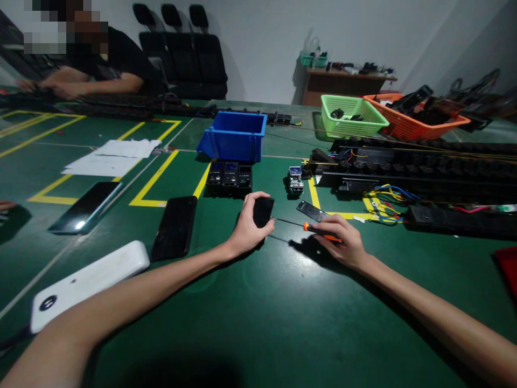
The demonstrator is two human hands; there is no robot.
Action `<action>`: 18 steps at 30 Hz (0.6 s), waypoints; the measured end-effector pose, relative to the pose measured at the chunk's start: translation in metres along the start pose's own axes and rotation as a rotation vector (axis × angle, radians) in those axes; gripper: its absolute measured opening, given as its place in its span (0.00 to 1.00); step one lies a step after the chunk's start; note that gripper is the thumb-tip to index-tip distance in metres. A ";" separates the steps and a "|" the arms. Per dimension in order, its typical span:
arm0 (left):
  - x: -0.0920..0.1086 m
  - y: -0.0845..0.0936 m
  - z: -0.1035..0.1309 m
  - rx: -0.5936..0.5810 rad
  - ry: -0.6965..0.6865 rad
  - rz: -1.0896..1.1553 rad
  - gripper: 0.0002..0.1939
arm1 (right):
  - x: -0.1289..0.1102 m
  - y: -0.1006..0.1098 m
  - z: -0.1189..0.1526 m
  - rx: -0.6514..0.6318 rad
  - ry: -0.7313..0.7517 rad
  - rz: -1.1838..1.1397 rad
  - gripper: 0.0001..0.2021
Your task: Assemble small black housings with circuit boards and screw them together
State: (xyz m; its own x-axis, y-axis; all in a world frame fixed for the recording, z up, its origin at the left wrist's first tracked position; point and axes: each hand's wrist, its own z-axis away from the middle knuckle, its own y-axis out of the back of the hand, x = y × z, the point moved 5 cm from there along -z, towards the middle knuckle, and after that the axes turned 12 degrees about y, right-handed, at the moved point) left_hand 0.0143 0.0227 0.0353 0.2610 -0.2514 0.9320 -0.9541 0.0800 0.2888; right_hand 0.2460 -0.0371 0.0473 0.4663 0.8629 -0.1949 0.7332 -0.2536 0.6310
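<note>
A: Left side?
B: Two phones lying flat: black [174, 229] and light-rimmed [86, 209], the latter farther left. White oblong case [91, 283] at near left. Loose papers [111, 157] beyond the phones.
A: Far side?
B: Person [121, 70] seated far left. Black three-seat row [181, 59] by the wall. Wooden desk [347, 89], cluttered top, far right.
A: Baskets?
B: Green [351, 128], left of orange [420, 129]. Both hold parts.

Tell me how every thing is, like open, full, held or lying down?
Left hand, closed around the black box
Right hand, closed on the screwdriver
Black box, held
Screwdriver, held, shaft toward the black box
Black phone, flat, screen dark
Light-edged phone, flat, screen dark with glare
White device, lying flat
Blue bin, upright, open-topped
Green basket, open, partly filled
Orange basket, open, heaped
Papers, lying flat
</note>
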 end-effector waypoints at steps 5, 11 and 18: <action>0.000 -0.001 -0.001 -0.029 -0.021 -0.069 0.30 | 0.006 -0.002 0.005 -0.078 -0.116 -0.017 0.14; -0.002 -0.003 0.000 -0.052 0.029 -0.058 0.30 | -0.005 0.000 0.001 0.011 0.067 0.070 0.11; -0.001 -0.003 0.001 -0.050 0.009 -0.043 0.29 | -0.001 0.000 0.004 0.023 0.030 0.047 0.15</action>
State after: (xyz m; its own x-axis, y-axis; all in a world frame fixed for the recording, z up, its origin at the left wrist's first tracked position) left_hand 0.0166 0.0222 0.0334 0.3027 -0.2473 0.9204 -0.9336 0.1171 0.3385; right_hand 0.2477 -0.0396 0.0442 0.4859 0.8622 -0.1429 0.7219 -0.3038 0.6218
